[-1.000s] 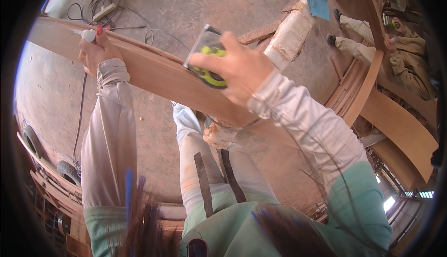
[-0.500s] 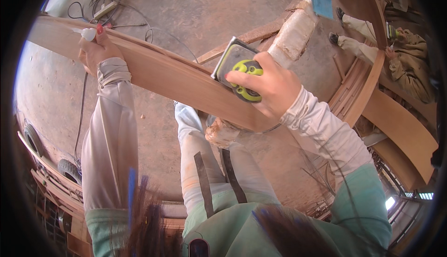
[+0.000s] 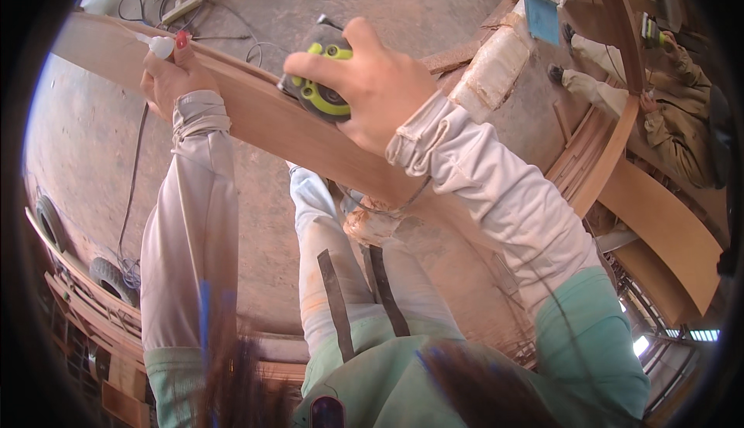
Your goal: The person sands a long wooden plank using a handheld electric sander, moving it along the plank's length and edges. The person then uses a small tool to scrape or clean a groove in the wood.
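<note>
A long wooden board [image 3: 310,150] slants across in front of me, from the upper left down toward the right. My left hand [image 3: 177,79] is closed at its far left part, around a small white bottle with a thin nozzle [image 3: 161,46]; most of the bottle is hidden in the fingers. My right hand [image 3: 384,87] grips a black and lime-green palm sander [image 3: 324,83] from above. The sander is over the board's far edge, at about the middle of its length. Its pad is mostly hidden, so contact with the wood cannot be told.
A white power strip [image 3: 182,9] with coiled black cable lies on the concrete floor. A wrapped beam [image 3: 492,63] bearing a blue sheet [image 3: 542,17] stands beyond my right hand. At the right, a co-worker [image 3: 678,137] holds a similar sander near curved boards [image 3: 659,234]. Tyres [image 3: 113,279] sit at the left.
My right hand has carried the sander leftward and farther away along the board, closer to my left hand. The left hand keeps its grip. The co-worker's sander has moved up slightly.
</note>
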A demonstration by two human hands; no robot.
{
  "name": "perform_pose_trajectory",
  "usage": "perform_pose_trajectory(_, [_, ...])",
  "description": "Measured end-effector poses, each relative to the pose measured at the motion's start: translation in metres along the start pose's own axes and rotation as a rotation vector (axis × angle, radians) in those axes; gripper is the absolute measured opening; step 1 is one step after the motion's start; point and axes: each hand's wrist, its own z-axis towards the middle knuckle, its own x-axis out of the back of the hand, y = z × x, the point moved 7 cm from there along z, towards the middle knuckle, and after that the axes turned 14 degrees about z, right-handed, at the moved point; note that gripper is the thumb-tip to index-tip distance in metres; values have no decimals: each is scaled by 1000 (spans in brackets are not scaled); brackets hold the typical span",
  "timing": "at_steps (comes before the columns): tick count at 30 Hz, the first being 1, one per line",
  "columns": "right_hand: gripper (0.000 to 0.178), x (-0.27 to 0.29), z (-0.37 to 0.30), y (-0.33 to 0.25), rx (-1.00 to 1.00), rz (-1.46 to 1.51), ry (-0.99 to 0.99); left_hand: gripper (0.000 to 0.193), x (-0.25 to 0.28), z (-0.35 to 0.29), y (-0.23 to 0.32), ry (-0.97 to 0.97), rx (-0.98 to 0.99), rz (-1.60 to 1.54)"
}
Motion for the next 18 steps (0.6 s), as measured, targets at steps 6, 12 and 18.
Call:
perform_pose_trajectory(6, [53, 17, -36, 12, 17, 38, 90, 42, 13, -2, 9, -4, 31, -4])
perform_pose_trajectory(12, [52, 28, -119, 43, -61, -2, 66, 44, 13, -2, 14, 85, -54, 61])
perform_pose_trajectory(18, [50, 33, -163, 57, -122, -36, -45, 50, 12, 6, 7, 147, -4, 63])
